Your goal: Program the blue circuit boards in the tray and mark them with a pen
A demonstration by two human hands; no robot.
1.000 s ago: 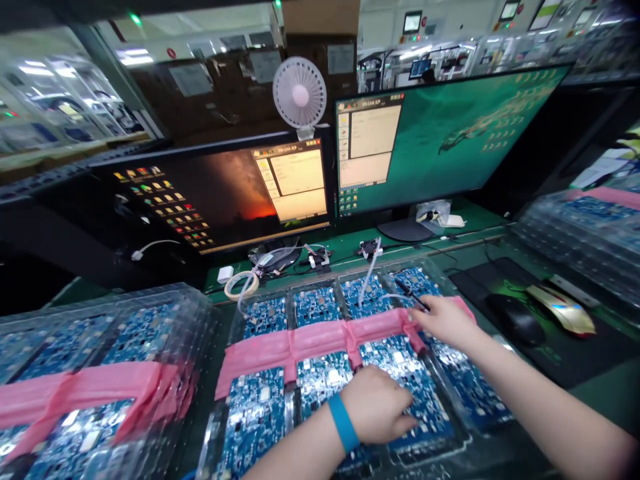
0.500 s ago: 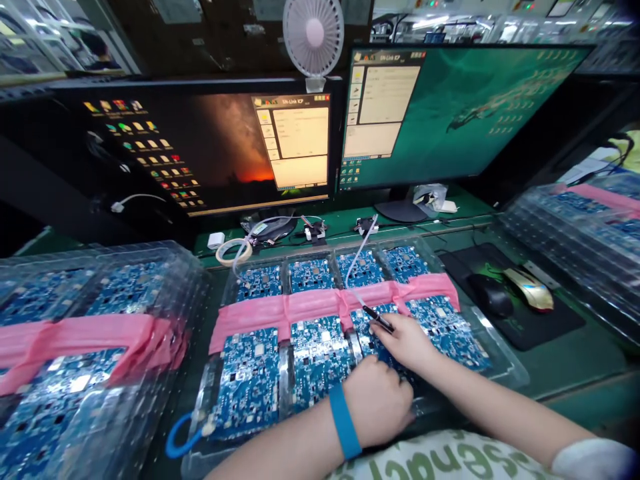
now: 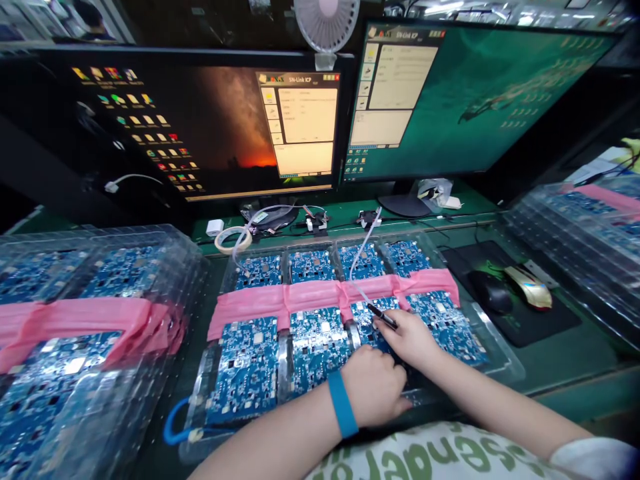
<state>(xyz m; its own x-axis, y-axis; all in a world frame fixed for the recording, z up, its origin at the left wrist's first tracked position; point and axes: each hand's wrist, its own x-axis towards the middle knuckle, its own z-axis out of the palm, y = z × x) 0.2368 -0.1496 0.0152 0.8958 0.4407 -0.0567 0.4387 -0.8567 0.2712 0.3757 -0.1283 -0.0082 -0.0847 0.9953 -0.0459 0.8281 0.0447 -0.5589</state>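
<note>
"Right hand came down off the pink strip. Its grip?"

"Closed on black tool, over blue board. Left hand beside, knuckles up, fingers curled; can't tell opening or hold."

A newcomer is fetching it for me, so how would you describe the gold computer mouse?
Start at the monitor with the green desktop and look below it, toward the right, to the black mouse pad. Two mice lie there. The gold computer mouse is the right-hand one, shiny, while its neighbour is black.
</note>
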